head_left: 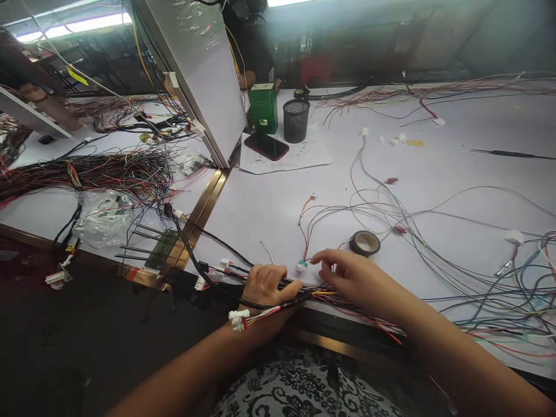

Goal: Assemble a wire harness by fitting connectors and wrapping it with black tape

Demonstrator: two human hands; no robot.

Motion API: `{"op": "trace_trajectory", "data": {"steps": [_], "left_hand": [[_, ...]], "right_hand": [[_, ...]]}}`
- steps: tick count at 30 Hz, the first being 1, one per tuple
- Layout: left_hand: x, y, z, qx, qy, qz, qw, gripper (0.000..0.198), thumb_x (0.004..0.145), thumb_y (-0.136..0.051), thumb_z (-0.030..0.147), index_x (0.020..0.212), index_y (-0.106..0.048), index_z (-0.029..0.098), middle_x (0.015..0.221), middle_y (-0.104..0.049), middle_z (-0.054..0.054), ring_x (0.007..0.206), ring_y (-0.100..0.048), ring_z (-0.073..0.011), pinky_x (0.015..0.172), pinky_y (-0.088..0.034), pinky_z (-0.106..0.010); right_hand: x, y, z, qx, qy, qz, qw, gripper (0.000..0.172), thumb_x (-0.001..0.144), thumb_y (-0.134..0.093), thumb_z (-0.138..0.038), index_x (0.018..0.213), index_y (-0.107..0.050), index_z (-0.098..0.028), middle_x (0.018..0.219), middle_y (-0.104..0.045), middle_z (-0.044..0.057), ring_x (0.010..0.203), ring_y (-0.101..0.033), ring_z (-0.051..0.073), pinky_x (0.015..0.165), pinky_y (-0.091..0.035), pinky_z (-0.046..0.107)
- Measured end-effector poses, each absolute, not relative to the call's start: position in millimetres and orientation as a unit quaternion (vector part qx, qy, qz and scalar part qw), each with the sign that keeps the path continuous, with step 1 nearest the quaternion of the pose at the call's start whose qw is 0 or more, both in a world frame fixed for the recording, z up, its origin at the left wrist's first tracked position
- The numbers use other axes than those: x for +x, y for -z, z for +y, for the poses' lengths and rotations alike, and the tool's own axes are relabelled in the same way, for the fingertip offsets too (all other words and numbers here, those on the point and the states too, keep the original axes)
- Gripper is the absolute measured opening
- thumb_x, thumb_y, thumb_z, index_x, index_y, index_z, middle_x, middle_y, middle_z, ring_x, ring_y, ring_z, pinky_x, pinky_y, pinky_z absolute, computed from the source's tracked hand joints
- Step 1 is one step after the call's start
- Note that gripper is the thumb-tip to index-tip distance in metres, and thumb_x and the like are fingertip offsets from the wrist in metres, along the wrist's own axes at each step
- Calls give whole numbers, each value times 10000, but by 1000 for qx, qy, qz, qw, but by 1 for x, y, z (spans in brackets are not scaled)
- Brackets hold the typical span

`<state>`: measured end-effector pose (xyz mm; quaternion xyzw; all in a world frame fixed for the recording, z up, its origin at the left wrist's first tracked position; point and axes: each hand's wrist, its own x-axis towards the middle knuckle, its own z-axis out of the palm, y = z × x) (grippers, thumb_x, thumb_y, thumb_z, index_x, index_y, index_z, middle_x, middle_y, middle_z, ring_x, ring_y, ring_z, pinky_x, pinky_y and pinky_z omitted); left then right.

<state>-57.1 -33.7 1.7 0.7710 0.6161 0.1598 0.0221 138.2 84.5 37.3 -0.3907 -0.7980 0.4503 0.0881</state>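
Wire bundle at the table edge, with your 2 hands close together

Your left hand [269,285] curls down over the wire bundle [306,296] and appears to grasp it, with 1 black cable crossing near the wrist. Your right hand [343,272] is loosely bent, index finger and thumb slightly apart; I cannot tell whether it pinches a thin wire. The bundle runs along the near edge of the white table [260,197], passing by both hands.

The step in hand looks like steadying the bundle on the left while your right fingers work among its leads. The next move, as I judge it, calls for a firm left hold and a light right touch, so no lead gets tugged.

Near your right fingertips lies a green-and-white connector [301,266]; a white connector [238,319] shows over your left wrist. The tape roll [362,251] sits just beyond your right hand. Farther out, a phone [266,146] rests on some paper [308,157].

Your left fingertips and palm are hidden, single wires cannot be followed through the bundle, loose wires [434,272] run out of view at the right, and the background is hazy
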Motion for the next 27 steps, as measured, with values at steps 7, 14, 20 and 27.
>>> {"op": "trace_trajectory", "data": {"steps": [7,14,20,27], "left_hand": [[-58,10,-34,757,-140,627,117,274,935,-452,402,1076,-669,312,918,-632,-29,853,-546,-198,775,-439,-336],[-87,6,-26,840,-167,504,109,302,947,-420,286,1168,-617,344,1126,-593,-62,1092,-514,-227,969,-400,-420],[-92,0,-14,567,-410,664,265,400,892,-552,379,1245,-463,214,1043,-531,-64,826,-560,-140,775,-497,-308],[-75,-26,7,448,-472,552,522,327,832,-647,419,1058,-596,188,902,-610,-39,719,-549,-124,697,-463,-274]], "right_hand": [[97,-51,94,-325,-238,-910,-101,95,770,-660,-190,812,-713,-257,686,-669,17,600,-609,185,455,-292,246],[88,-46,92,-310,-136,-933,-122,72,734,-677,-135,789,-674,-182,787,-654,65,611,-619,190,438,-246,247],[114,-11,83,-323,-160,-924,131,281,938,-462,-150,1178,-579,-238,968,-649,32,668,-600,152,487,-322,244],[117,-19,79,-179,-300,-908,233,285,908,-384,-64,1090,-548,-209,1058,-609,60,868,-579,163,727,-456,291]]}}
